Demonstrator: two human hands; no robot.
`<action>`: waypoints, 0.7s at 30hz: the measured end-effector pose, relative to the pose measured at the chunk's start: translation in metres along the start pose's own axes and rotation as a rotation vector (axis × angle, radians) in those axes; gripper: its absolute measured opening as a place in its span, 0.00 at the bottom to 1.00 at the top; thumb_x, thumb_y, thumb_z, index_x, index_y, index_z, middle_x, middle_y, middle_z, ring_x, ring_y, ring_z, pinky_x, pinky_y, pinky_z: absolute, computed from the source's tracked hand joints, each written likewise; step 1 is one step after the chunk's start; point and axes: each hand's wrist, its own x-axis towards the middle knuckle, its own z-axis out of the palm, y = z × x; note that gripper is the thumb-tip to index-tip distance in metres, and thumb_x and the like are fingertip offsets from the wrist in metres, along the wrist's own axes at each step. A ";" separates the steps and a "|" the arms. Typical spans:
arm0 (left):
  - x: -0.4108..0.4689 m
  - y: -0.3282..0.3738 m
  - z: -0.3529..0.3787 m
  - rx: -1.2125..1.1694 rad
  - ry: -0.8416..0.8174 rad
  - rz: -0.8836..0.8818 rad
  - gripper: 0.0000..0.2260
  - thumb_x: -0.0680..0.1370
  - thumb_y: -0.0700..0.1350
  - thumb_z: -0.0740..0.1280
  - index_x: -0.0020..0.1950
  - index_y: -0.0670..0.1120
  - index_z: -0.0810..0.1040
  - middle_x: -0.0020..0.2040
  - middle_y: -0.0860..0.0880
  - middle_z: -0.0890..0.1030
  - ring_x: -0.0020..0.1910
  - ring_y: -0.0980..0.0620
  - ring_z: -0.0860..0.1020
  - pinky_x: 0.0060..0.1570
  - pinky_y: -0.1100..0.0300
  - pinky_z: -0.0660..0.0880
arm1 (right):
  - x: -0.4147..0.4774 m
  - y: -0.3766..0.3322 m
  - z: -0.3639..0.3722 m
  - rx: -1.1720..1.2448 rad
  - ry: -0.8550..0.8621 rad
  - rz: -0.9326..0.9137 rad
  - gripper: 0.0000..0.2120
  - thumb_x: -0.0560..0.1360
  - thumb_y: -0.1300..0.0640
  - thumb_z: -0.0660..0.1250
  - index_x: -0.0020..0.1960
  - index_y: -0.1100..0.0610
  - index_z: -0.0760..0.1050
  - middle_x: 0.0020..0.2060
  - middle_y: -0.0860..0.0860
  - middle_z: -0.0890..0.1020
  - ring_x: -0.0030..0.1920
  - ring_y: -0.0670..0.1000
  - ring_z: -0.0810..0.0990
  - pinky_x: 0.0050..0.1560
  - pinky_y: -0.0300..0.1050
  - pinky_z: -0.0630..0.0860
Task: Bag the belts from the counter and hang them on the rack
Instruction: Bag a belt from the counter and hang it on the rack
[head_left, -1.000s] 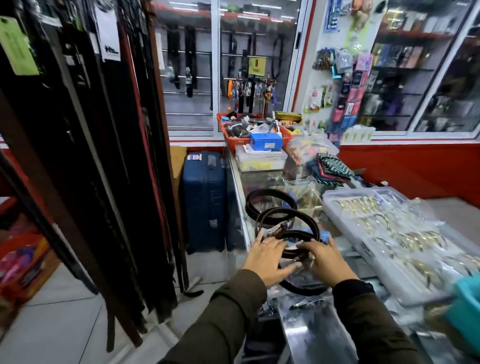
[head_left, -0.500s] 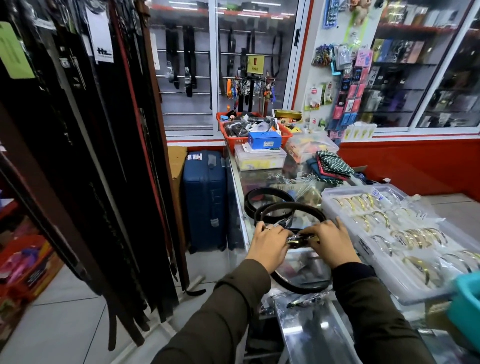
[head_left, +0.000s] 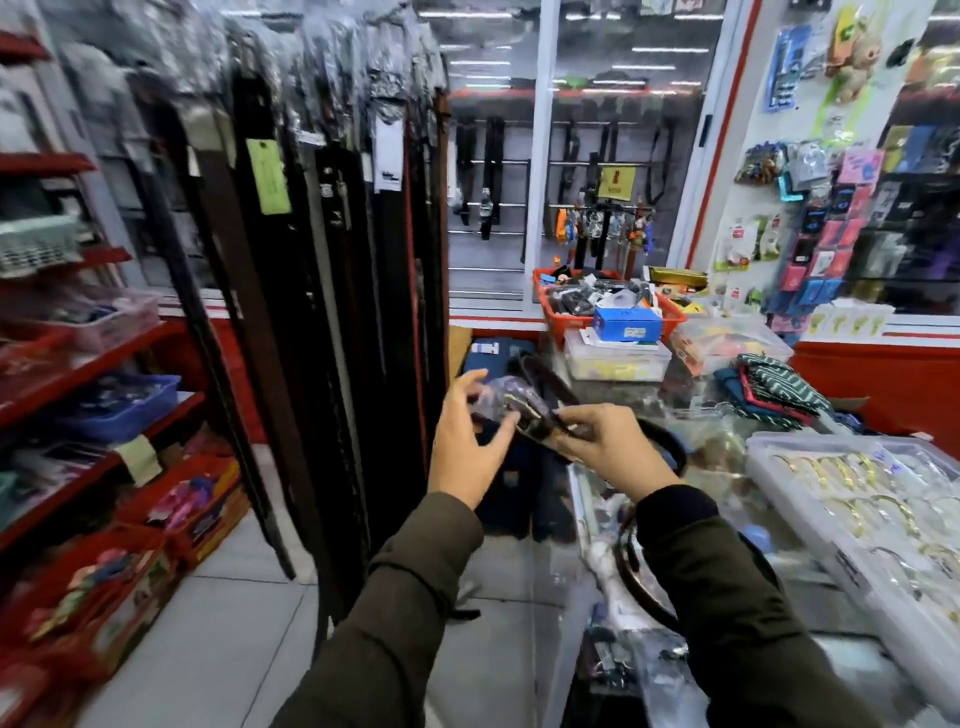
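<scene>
My right hand (head_left: 610, 449) pinches a coiled dark belt (head_left: 540, 382) near its buckle end and holds it up off the glass counter (head_left: 727, 431), to the counter's left. A clear plastic bag (head_left: 501, 397) covers part of the belt's near end. My left hand (head_left: 467, 447) is beside the bag with fingers spread and the thumb touching the plastic. Another coiled belt (head_left: 631, 577) lies on the counter under my right forearm. The rack (head_left: 322, 260) of hanging bagged belts stands to the left of my hands.
A clear box of gold bangles (head_left: 852, 499) sits on the counter at right. Behind are a white box (head_left: 615, 358), an orange basket (head_left: 608, 306) and folded cloth (head_left: 774, 384). A blue suitcase (head_left: 498, 353) stands on the floor beside the counter. Red shelves (head_left: 78, 374) line the left.
Both hands have lifted a belt from the counter and moved it up and left toward the rack. The view has swung left and up. My left hand's fingers have spread.
</scene>
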 end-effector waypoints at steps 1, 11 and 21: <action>0.000 0.003 -0.007 -0.135 0.028 -0.134 0.19 0.79 0.48 0.72 0.68 0.50 0.72 0.58 0.51 0.79 0.53 0.54 0.79 0.50 0.66 0.78 | 0.005 -0.007 0.010 0.068 -0.005 0.017 0.14 0.75 0.61 0.74 0.60 0.60 0.83 0.49 0.49 0.86 0.51 0.47 0.84 0.49 0.27 0.76; 0.007 -0.005 -0.079 -0.386 0.091 -0.377 0.15 0.76 0.39 0.74 0.60 0.33 0.80 0.47 0.43 0.85 0.45 0.51 0.83 0.44 0.58 0.83 | 0.020 -0.064 0.066 0.509 -0.059 0.028 0.10 0.69 0.52 0.80 0.49 0.48 0.86 0.45 0.49 0.88 0.52 0.48 0.87 0.52 0.45 0.84; 0.032 0.033 -0.160 -0.517 0.340 -0.230 0.11 0.75 0.40 0.75 0.57 0.39 0.84 0.47 0.43 0.87 0.48 0.49 0.87 0.45 0.54 0.85 | 0.049 -0.152 0.083 0.769 -0.114 -0.159 0.11 0.75 0.62 0.74 0.57 0.58 0.85 0.50 0.58 0.88 0.53 0.54 0.87 0.53 0.49 0.85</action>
